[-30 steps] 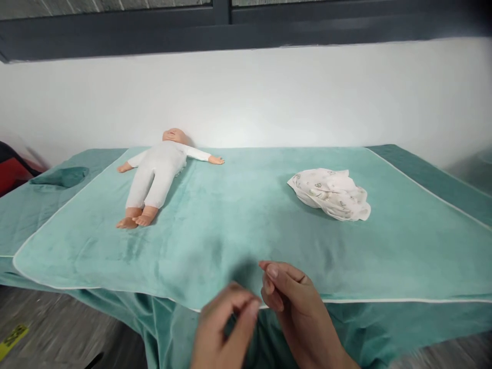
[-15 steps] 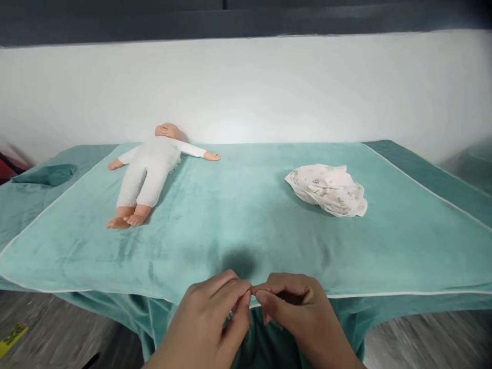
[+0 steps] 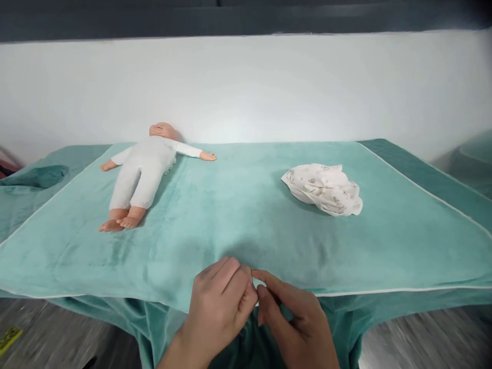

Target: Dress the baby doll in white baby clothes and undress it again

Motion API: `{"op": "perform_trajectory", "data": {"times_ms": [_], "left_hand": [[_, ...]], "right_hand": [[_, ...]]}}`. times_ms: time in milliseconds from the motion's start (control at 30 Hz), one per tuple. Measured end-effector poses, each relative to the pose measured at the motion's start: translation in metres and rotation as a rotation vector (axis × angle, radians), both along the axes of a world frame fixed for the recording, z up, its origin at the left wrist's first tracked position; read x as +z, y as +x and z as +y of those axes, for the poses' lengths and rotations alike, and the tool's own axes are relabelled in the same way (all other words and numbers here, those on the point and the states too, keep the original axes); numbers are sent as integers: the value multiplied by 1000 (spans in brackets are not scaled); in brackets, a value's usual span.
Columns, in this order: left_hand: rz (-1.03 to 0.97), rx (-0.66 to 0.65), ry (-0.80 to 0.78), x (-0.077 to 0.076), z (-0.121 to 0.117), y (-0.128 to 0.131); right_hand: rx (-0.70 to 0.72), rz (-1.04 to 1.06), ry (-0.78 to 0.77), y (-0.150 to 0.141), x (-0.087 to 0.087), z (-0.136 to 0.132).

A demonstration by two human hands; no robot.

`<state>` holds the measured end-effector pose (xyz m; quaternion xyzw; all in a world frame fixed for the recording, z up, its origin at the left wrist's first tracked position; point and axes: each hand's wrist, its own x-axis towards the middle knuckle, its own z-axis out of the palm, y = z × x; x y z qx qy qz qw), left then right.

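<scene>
My left hand [image 3: 223,302] is closed, fingers curled in and thumb pressed to them, above the near edge of the green cloth [image 3: 238,220]. Touching its fingertips is my right hand [image 3: 298,318], index finger and thumb bent in a pinch against it. What the fingers hold, if anything, is too small or hidden to make out. Both hands are apart from the doll [image 3: 144,166], which lies on its back at the left in a white suit, arms spread and feet bare. A crumpled white printed cloth [image 3: 325,189] rests to the right.
Behind the table stands a white wall [image 3: 246,92] with a dark frame [image 3: 246,20] above it. A second green cover [image 3: 31,205] with a raised fold lies at the left. Grey floor [image 3: 418,338] shows below the hanging cloth, with a yellow label [image 3: 9,339] at lower left.
My hands have come together until the fingertips touch, and the left has curled more tightly. The view has tipped down and shifted slightly right. Doll and printed cloth lie as before.
</scene>
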<state>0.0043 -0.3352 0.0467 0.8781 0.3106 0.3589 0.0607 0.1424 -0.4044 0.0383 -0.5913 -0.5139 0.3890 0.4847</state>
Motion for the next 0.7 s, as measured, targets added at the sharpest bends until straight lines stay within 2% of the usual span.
{"op": "perform_trajectory", "data": {"times_ms": [167, 333, 433, 700], "left_hand": [[-111, 12, -14, 0, -4, 8], [-289, -59, -221, 2, -10, 18], [-397, -86, -312, 1, -14, 24], [-622, -93, -612, -6, -24, 31]], "right_hand": [[-1, 21, 260, -1, -10, -9], [66, -96, 541, 7, -14, -8], [69, -253, 596, 12, -18, -8], [59, -633, 621, 20, -34, -11]]}}
